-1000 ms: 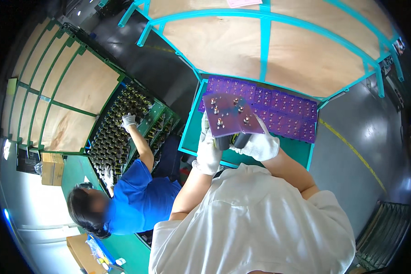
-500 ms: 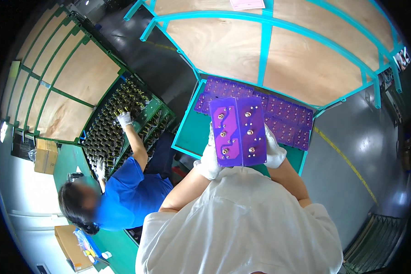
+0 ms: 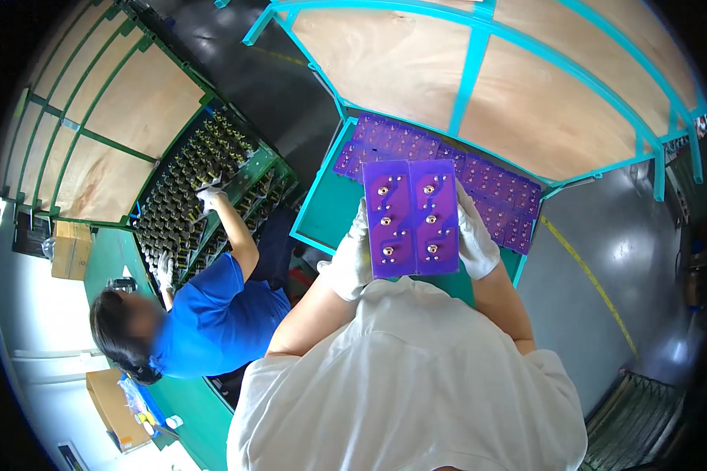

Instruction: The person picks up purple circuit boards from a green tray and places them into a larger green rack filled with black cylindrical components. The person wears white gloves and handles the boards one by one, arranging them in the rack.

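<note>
Fingers of the left hand and right hand, tips hidden, clasp the purple board by its long edges, studs facing the wearer, long axis running away from the shirt.

Purple circuit board held at left and right sides, patterned face turned up toward camera, long edges nearly vertical in view; divided by central seam, six metal terminals mounted in two columns.

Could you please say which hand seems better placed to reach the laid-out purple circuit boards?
Probably the right hand: it appears closer to the laid-out purple circuit boards than the left hand, though both support the held boards.
</note>
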Demonstrator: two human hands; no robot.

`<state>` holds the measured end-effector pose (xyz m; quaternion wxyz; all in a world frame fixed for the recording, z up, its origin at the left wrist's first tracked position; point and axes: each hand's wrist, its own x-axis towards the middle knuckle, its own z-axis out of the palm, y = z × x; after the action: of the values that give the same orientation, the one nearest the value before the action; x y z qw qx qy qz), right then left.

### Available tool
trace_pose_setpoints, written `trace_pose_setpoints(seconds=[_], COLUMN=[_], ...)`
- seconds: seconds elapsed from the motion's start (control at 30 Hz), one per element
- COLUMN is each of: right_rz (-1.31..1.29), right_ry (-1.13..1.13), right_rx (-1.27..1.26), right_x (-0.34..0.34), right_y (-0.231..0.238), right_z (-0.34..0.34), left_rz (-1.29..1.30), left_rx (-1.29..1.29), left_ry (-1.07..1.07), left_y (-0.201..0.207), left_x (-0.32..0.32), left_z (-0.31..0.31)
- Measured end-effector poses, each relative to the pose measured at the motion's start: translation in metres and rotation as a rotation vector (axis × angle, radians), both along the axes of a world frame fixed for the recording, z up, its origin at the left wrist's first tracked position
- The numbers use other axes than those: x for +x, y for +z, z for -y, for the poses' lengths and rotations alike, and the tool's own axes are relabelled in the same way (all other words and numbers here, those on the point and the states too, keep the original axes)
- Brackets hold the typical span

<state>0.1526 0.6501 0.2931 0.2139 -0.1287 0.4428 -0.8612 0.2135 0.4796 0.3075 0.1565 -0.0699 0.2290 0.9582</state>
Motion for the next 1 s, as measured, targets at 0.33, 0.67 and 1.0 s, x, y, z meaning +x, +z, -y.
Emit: trace_pose_setpoints(seconds=[0.33,0.67,1.0], right_rz=[0.034,0.193,0.703], right_ry=[0.088,-0.013,0.100], right_rx=[0.095,0.520,0.699], right_x=[-0.020,-0.052,-0.111], right_y=[0.028,0.011,0.005], right_z=[0.035,0.125,0.212], left_rz=[-0.129,0.083,-0.185], left_rx=[0.017,0.183,-0.700], left_ry=[-0.073,-0.091,-0.020], left_y=[-0.025,-0.064,-0.092], left_x=[-0.012,-0.045,-0.094], left_z=[0.055,0.138,0.239])
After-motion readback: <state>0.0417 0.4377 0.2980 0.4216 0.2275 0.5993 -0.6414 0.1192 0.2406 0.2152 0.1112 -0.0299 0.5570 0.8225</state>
